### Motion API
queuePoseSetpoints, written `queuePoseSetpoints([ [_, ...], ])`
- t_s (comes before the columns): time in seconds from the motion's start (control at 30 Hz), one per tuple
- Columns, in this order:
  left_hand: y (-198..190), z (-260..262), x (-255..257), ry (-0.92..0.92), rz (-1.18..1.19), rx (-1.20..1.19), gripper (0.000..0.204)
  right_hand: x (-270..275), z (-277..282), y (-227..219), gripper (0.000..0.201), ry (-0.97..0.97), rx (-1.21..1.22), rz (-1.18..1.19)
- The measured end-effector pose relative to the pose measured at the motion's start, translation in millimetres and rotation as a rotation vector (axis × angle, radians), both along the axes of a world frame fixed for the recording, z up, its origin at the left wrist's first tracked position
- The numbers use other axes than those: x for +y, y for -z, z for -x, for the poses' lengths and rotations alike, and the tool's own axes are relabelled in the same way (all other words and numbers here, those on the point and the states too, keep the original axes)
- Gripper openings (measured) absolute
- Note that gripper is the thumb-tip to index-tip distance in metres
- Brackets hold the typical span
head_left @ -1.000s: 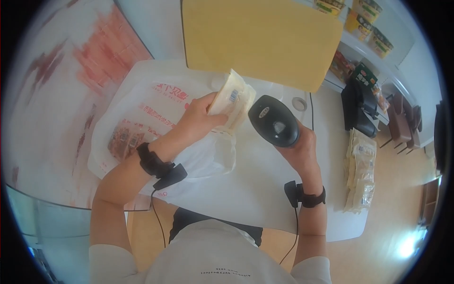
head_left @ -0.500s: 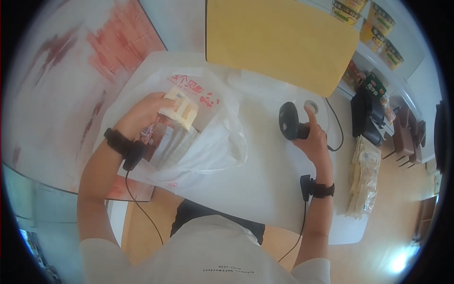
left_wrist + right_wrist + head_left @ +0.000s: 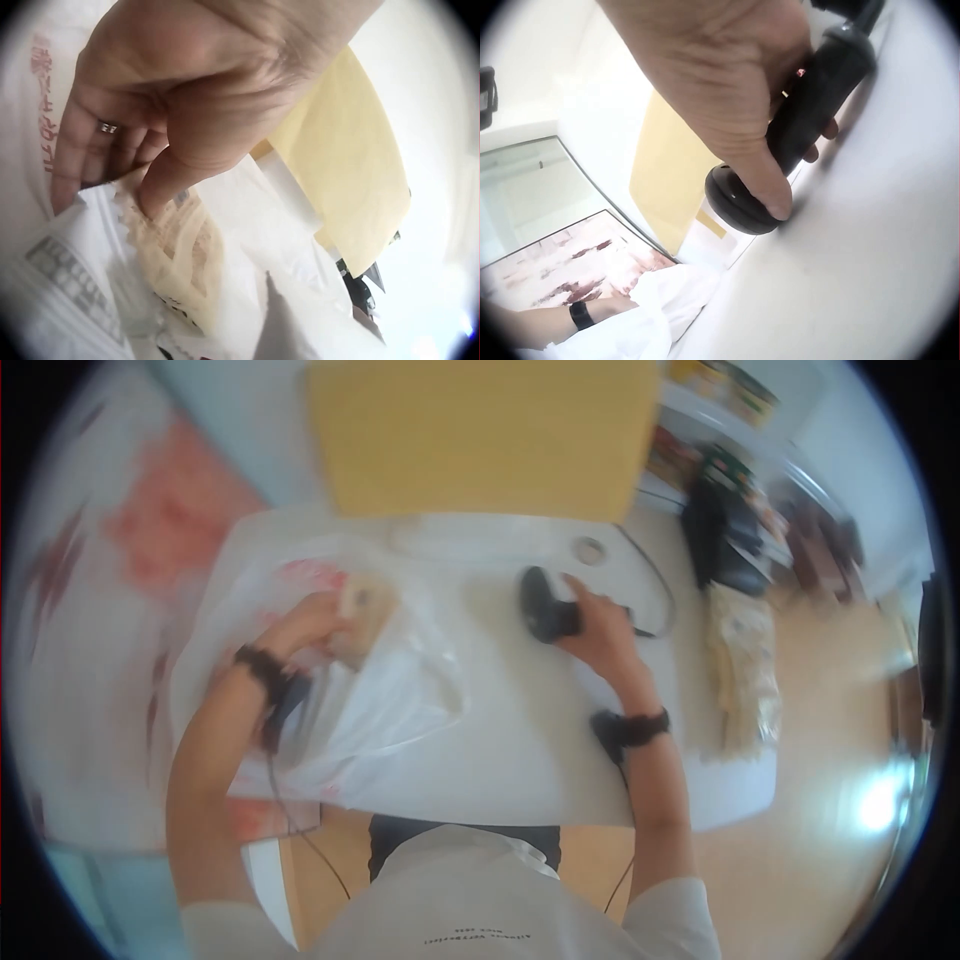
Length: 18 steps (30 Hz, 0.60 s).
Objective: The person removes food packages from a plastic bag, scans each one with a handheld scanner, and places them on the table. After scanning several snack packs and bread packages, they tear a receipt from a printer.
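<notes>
My left hand [image 3: 308,622] pinches a cream-coloured food packet [image 3: 366,616] between thumb and fingers, inside the mouth of a white plastic bag [image 3: 420,670] with red print. The left wrist view shows the thumb on the packet [image 3: 187,251], with a white-and-grey packet [image 3: 75,289] beside it in the bag. My right hand [image 3: 606,638] grips a black handheld scanner [image 3: 543,606] by its handle over the white table. In the right wrist view the fingers wrap round the handle [image 3: 806,109] and the thumb lies near the scanner's head.
A yellow board [image 3: 480,440] stands at the table's [image 3: 520,760] back edge. A tape roll [image 3: 588,551] lies behind the scanner, near a black cable. Stacked cream packets [image 3: 742,670] lie at the right, below a black device [image 3: 722,540]. A painted panel [image 3: 100,660] is at the left.
My left hand has carried the cream packet left and down into the bag. The scanner in my right hand has turned and moved away from the packet. The head view has shifted.
</notes>
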<state>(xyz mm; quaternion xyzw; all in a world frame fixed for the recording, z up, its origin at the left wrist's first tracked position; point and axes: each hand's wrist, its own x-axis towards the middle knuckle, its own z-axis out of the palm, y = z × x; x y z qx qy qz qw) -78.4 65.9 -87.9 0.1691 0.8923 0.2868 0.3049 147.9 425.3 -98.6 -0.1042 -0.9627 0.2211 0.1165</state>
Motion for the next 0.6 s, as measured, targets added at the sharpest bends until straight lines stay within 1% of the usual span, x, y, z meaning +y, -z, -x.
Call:
queuePoseSetpoints([
  [0.03,7.4,8.0,2.8,0.050,0.004,0.062,0.034,-2.2,-4.1,-7.2,0.083,0.040,-0.023,-0.001],
  [0.07,10.2,8.2,5.3,0.047,-0.018,0.069,0.037,3.3,-4.8,5.4,0.084,-0.033,0.096,0.040],
  [0.1,8.6,6.2,9.2,0.040,0.042,0.087,0.037,1.9,-7.2,-0.7,0.084,-0.012,0.004,0.030],
  [0.13,1.4,1.0,13.0,0.021,0.105,0.106,0.037,1.0,-13.9,0.0,0.084,0.042,-0.003,0.027],
  [0.2,-22.6,-22.3,29.1,-0.048,0.283,0.232,0.036,0.5,-24.6,2.6,0.081,0.010,0.116,-0.097],
  [0.23,-21.7,-21.8,25.4,-0.026,0.281,0.233,0.036,1.3,-32.1,-5.8,0.075,0.026,0.089,-0.059],
  [0.27,-20.9,-16.7,15.8,0.060,0.356,0.397,0.035,4.6,-38.9,-10.8,0.075,0.043,0.086,-0.059],
  [0.3,-19.6,-13.8,10.0,0.147,0.428,0.562,0.035,11.3,-48.7,-14.0,0.073,0.088,0.133,-0.129],
  [0.33,-24.3,-16.0,9.7,0.168,0.424,0.560,0.035,17.5,-61.9,-17.4,0.071,0.135,0.175,-0.200],
  [0.37,-33.0,-19.3,10.2,0.155,0.376,0.571,0.034,22.5,-76.8,-24.3,0.071,0.154,0.163,-0.203],
  [0.43,-45.8,-29.2,10.6,0.151,0.322,0.576,0.033,33.9,-107.1,-38.2,0.070,0.422,0.145,-0.287],
  [0.5,-57.0,-41.9,11.6,0.096,0.060,0.538,0.023,52.0,-140.0,-42.1,0.078,0.585,0.120,-0.311],
  [0.53,-63.4,-50.4,14.1,0.098,0.058,0.535,0.023,58.6,-157.1,-41.1,0.083,0.707,0.094,-0.352],
  [0.57,-69.8,-61.0,18.6,0.079,-0.041,0.473,0.021,62.8,-173.8,-39.8,0.088,0.829,0.068,-0.393],
  [0.6,-75.1,-71.8,23.2,0.059,-0.138,0.408,0.018,65.4,-187.5,-39.9,0.088,0.829,0.063,-0.395],
])
